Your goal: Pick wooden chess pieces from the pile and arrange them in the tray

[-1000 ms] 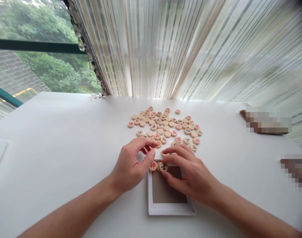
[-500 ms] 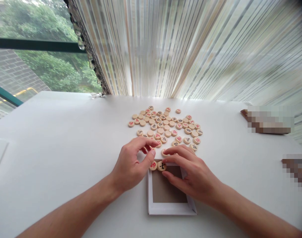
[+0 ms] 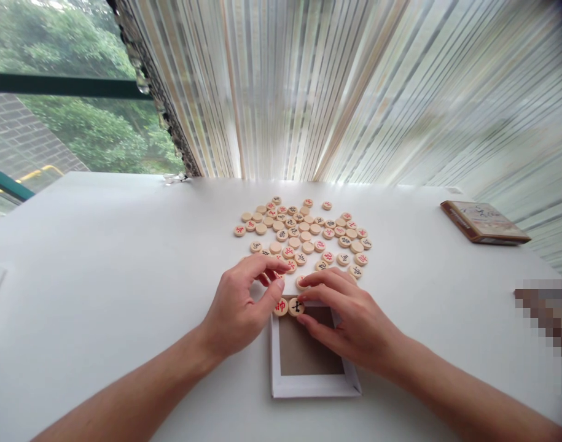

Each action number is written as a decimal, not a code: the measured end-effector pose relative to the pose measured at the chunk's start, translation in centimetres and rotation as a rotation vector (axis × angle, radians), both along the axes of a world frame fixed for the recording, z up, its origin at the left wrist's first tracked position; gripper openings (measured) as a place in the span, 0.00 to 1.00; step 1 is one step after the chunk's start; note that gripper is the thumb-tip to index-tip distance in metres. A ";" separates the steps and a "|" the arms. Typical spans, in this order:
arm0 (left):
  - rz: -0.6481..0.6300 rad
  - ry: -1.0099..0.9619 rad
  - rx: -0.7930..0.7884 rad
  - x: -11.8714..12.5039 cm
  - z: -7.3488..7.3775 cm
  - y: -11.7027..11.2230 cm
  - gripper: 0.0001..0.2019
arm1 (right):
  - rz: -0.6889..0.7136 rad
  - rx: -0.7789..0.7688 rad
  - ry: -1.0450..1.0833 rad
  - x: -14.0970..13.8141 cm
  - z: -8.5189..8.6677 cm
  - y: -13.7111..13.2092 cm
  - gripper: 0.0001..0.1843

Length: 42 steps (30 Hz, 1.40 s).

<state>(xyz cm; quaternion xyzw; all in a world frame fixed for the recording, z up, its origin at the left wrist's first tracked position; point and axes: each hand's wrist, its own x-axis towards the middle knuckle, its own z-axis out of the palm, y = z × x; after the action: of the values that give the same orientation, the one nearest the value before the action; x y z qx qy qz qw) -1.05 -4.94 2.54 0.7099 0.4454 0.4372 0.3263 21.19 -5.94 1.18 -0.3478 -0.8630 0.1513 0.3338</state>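
A shallow white box (image 3: pixel 311 385) with a brown floor lies on the white table (image 3: pixel 101 270) close to me. Two round wooden chess pieces stand on edge at its far rim: one with a red character (image 3: pixel 281 306) and one with a black character (image 3: pixel 296 306). My left hand (image 3: pixel 239 307) is curled, its thumb against the red piece and its fingertips pinched over another disc. My right hand (image 3: pixel 349 322) reaches across the box; its thumb touches the black piece and its forefinger rests on a flat disc (image 3: pixel 301 282). A heap of such discs (image 3: pixel 308 236) lies beyond.
A closed brown box (image 3: pixel 484 222) sits at the far right of the table. A blurred patch (image 3: pixel 545 313) covers the right edge. Striped curtains hang behind the table, with a window and trees at the left.
The view has shifted slightly to the right, so everything sits a little further left. Both hands and the two upright pieces have hardly moved.
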 end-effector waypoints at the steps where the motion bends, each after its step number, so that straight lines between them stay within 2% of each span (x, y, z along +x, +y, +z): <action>1: -0.001 0.000 -0.001 0.0 0.0 0.0 0.07 | 0.000 0.000 0.002 0.0 0.0 0.0 0.06; 15: 0.033 0.026 -0.007 -0.7 0.2 0.6 0.07 | -0.033 0.008 0.089 0.5 0.5 0.1 0.11; 26: 0.051 0.070 0.004 -1.3 -0.1 0.9 0.08 | -0.112 0.033 0.168 1.2 0.9 1.1 0.05; 33: 0.063 0.126 0.008 -1.4 -0.1 1.1 0.09 | -0.272 -0.003 0.146 2.7 1.0 2.5 0.04; 42: 0.089 0.136 0.041 -1.1 0.4 1.2 0.09 | -0.627 -0.155 0.086 6.9 2.0 6.3 0.12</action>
<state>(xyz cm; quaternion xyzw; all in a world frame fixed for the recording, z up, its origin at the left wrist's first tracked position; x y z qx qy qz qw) -2.11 -3.71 2.95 0.7239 0.4885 0.4111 0.2613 28.12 0.40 3.13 -0.6143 -0.6850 0.1208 0.3727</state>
